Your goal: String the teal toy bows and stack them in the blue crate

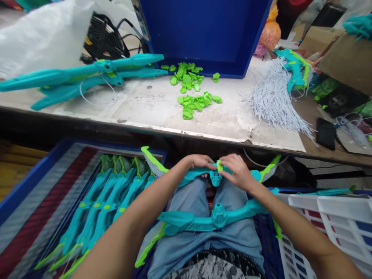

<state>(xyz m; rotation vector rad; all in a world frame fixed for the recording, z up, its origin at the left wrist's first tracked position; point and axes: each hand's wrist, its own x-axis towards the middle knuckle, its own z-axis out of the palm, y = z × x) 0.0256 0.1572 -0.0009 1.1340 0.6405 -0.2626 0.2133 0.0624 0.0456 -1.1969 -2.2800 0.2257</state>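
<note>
My left hand (201, 162) is closed around the middle of a teal plastic toy bow (188, 177) with lime-green and grey tips, held above my knees. Against the bow's blocky centre, my right hand (237, 170) pinches a small lime-green plastic piece (219, 166). My left fingertips touch that spot too, and the fingers partly hide how the piece sits. A second toy bow part (200, 223) of the same teal lies across my thighs, nearer my body.
Small green pieces (197, 101) lie in piles on the worktable (139, 104), before a blue bin (203, 35). White cords (271, 95) are bundled right; teal bow parts (72, 77) lie left. Several bows (99, 205) fill a crate at my left. A white basket (328, 217) stands right.
</note>
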